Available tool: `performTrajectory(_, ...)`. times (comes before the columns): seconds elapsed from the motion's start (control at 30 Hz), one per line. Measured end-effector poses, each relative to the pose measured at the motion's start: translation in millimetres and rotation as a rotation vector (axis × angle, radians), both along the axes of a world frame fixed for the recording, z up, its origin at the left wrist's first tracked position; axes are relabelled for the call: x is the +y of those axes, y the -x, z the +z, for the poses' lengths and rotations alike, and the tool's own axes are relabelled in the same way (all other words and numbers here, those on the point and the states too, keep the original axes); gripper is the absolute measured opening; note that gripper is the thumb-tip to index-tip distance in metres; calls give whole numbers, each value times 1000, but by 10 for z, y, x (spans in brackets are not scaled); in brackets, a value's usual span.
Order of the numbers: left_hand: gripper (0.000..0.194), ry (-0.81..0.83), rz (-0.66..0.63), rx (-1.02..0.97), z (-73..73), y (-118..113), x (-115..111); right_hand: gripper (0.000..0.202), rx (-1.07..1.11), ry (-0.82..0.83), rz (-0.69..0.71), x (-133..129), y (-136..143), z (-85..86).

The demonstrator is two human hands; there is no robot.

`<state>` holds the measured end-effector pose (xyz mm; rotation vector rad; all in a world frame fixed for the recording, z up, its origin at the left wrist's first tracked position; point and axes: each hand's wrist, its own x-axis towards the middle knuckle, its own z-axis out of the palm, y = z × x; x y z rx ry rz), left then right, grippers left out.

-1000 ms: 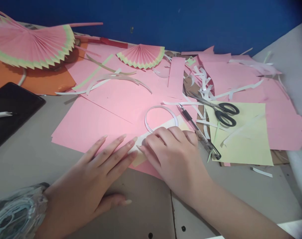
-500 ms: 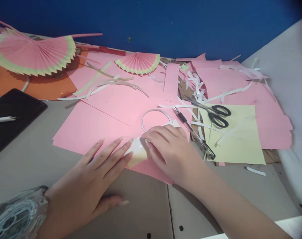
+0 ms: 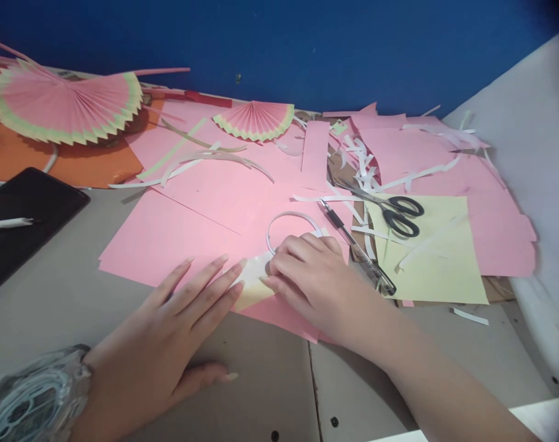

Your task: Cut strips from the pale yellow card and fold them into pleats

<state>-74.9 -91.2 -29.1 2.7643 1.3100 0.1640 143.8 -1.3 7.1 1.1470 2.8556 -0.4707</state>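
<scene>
My left hand (image 3: 182, 313) lies flat with its fingers spread, the fingertips on a small white-and-yellow piece of paper (image 3: 254, 279) over the pink sheets (image 3: 182, 227). My right hand (image 3: 309, 270) is closed in a pinch at the right end of that piece. A thin white strip (image 3: 291, 213) curls up in a loop from behind the right fingers, which seem to hold it. The exact grip is hidden under the fingers. To the right of this hand lies a black gel pen (image 3: 357, 245), and beyond it black-handled scissors (image 3: 402, 215) rest partly on a pale yellow sheet (image 3: 438, 258).
Two pleated pink paper fans with yellow-green edges, one large (image 3: 72, 104) and one smaller (image 3: 254, 120), lie at the back. White paper scraps (image 3: 362, 159) are heaped near the blue wall (image 3: 279, 49). A black flat object (image 3: 26, 221) lies at left; a white panel (image 3: 537, 153) stands at right.
My right hand has shifted slightly right and down along the small piece, and the white strip's loop has moved with it. My left hand stays pressed in place.
</scene>
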Motion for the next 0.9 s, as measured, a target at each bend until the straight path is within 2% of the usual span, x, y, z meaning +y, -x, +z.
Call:
performTrajectory(0.13, 70, 3, 13, -51, 5, -17, -10, 19, 39, 66, -47, -29, 35, -18)
performTrajectory(0.3, 60, -25, -40, -114, 48, -64, 61, 18, 96, 17, -86, -57, 84, -105)
performTrajectory(0.4, 69, -10, -93, -98, 53, -87, 111, 18, 124, 3, -73, -55, 92, -142)
performTrajectory(0.53, 81, 34, -69, -30, 30, -95, 124, 14, 141, -33, -80, -51, 88, -178)
performTrajectory(0.9, 84, 30, -49, -26, 20, -106, 107, 19, 125, -111, -102, -69, 122, -204)
